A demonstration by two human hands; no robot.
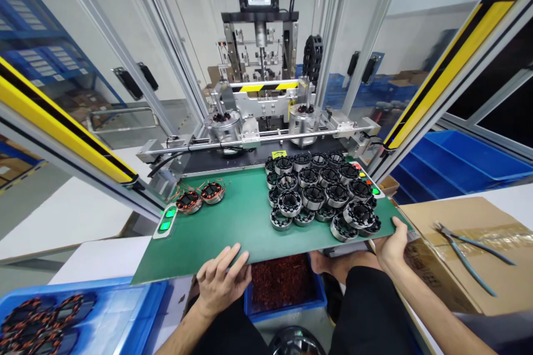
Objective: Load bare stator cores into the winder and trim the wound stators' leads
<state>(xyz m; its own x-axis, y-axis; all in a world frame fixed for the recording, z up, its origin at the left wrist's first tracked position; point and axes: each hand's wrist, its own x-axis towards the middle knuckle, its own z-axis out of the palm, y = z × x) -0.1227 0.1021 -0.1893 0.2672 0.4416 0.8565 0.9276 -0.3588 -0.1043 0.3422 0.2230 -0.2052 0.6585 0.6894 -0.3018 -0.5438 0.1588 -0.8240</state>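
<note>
My left hand (225, 280) lies on the front edge of the green worktop (233, 227), its fingers stretched out and nothing in them. At the right front corner, my right hand (391, 244) grips the worktop edge, thumb on top and the other fingers hidden beneath. Closest to that hand, several steel stator cores (313, 196) with black insulators stand in rows, some stacked on others. Two copper-wound stators (189, 201) sit on the far left of the worktop, loose wire ends sticking out.
A machine with two metal fixtures (224, 130) stands behind the worktop. Green-lit buttons (165, 226) flank it. Cutting pliers (468, 255) lie on a cardboard box (491, 222) at right. A blue tray (125, 316) holds wound stators at lower left; a blue bin (287, 315) of copper scraps sits below.
</note>
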